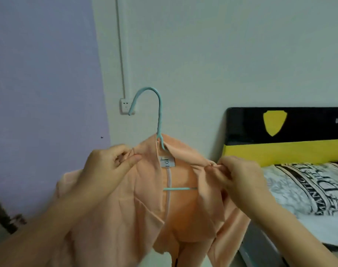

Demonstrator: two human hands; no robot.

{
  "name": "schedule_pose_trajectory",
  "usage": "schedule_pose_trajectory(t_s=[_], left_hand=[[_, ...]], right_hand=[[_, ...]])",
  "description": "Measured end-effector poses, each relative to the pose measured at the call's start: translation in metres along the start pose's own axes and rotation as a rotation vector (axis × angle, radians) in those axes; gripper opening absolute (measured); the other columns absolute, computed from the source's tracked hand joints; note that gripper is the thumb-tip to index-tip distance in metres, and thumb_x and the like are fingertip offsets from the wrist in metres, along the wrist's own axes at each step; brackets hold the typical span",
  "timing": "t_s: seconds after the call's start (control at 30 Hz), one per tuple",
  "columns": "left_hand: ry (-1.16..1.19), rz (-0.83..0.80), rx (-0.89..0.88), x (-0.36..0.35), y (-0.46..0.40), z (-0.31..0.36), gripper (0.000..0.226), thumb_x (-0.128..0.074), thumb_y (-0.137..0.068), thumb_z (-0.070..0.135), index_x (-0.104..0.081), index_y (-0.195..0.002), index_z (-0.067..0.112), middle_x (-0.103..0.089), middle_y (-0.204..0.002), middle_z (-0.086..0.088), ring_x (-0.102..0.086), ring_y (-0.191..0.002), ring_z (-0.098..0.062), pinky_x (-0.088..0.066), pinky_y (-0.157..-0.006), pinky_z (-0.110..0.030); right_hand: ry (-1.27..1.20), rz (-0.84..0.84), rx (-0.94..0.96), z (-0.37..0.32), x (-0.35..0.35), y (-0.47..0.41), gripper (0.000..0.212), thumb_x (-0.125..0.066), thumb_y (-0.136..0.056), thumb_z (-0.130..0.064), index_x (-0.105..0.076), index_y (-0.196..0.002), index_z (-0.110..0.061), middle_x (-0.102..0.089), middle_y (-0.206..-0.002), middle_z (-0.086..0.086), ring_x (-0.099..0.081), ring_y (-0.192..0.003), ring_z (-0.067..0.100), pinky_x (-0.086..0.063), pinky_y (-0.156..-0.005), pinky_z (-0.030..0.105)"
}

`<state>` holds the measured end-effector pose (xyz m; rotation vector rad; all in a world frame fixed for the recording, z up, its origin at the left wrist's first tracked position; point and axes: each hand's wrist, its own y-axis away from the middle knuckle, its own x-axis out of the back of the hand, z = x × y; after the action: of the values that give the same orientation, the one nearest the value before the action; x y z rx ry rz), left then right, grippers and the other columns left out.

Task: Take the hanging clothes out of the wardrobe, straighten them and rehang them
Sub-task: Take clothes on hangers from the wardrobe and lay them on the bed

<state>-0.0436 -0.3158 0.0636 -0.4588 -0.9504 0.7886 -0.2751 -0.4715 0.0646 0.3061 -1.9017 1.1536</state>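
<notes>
A peach-coloured jacket point(183, 209) hangs open on a light blue hanger point(159, 116), held up in front of me at the centre of the view. A white label sits inside its collar. My left hand point(106, 170) pinches the jacket's left shoulder edge between thumb and fingers. My right hand point(239, 180) pinches bunched fabric at the right shoulder. The hanger's hook points up and to the left, free of any rail. The hanger's crossbar shows inside the jacket. The wardrobe is not in view.
A bed point(308, 189) with a black-and-white patterned cover and a black and yellow headboard point(289, 132) stands at the right. A wall socket point(125, 106) and a cable duct are on the white wall behind. A purple surface point(39, 93) fills the left.
</notes>
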Motion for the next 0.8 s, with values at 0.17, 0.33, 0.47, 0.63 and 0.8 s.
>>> schedule_pose_trajectory(t_s=[0.17,0.33,0.47,0.63,0.8], left_hand=[[0.079,-0.177,-0.103,-0.056,-0.015,0.045,0.028,-0.048,-0.064,0.066,-0.056,-0.08,0.046,-0.063,-0.083,0.017,-0.059,-0.072,-0.004,-0.042,-0.066,-0.018],[0.036,-0.273,-0.186,-0.122,-0.014,0.099,0.046,-0.039,-0.066,0.067,-0.058,-0.084,0.029,-0.065,-0.065,0.009,-0.062,-0.066,-0.013,-0.048,-0.065,-0.035],[0.099,-0.369,-0.215,-0.177,-0.013,0.147,0.015,-0.053,-0.074,0.055,-0.059,-0.076,0.042,-0.064,-0.071,0.014,-0.059,-0.06,-0.007,-0.044,-0.059,-0.024],[0.218,-0.488,-0.296,-0.241,-0.009,0.21,0.023,-0.055,-0.063,0.062,-0.06,-0.073,0.043,-0.062,-0.078,0.026,-0.057,-0.074,0.002,-0.043,-0.058,-0.02],[0.325,-0.549,-0.432,-0.302,-0.025,0.263,0.049,-0.05,-0.052,0.07,-0.063,-0.078,0.031,-0.062,-0.078,0.02,-0.056,-0.078,-0.005,-0.042,-0.057,-0.026]], right_hand=[[0.137,0.116,-0.131,0.065,0.049,0.047,0.035,-0.044,-0.078,-0.05,-0.027,-0.055,-0.03,-0.024,-0.049,-0.014,-0.033,-0.048,0.016,-0.027,-0.058,0.029],[0.203,0.188,-0.311,0.132,0.116,0.108,0.045,-0.056,-0.078,-0.04,-0.02,-0.052,-0.032,-0.024,-0.046,-0.016,-0.029,-0.045,0.013,-0.028,-0.059,0.031],[0.259,0.201,-0.467,0.177,0.159,0.157,0.043,-0.037,-0.074,-0.063,-0.028,-0.05,-0.028,-0.034,-0.048,-0.013,-0.041,-0.051,0.017,-0.034,-0.058,0.034],[0.382,0.203,-0.683,0.217,0.203,0.211,0.048,-0.029,-0.066,-0.074,-0.037,-0.051,-0.03,-0.043,-0.054,-0.011,-0.051,-0.07,0.032,-0.045,-0.062,0.04],[0.46,0.265,-0.806,0.239,0.245,0.243,0.041,-0.031,-0.064,-0.077,-0.049,-0.06,-0.04,-0.046,-0.054,-0.01,-0.051,-0.07,0.032,-0.047,-0.059,0.043]])
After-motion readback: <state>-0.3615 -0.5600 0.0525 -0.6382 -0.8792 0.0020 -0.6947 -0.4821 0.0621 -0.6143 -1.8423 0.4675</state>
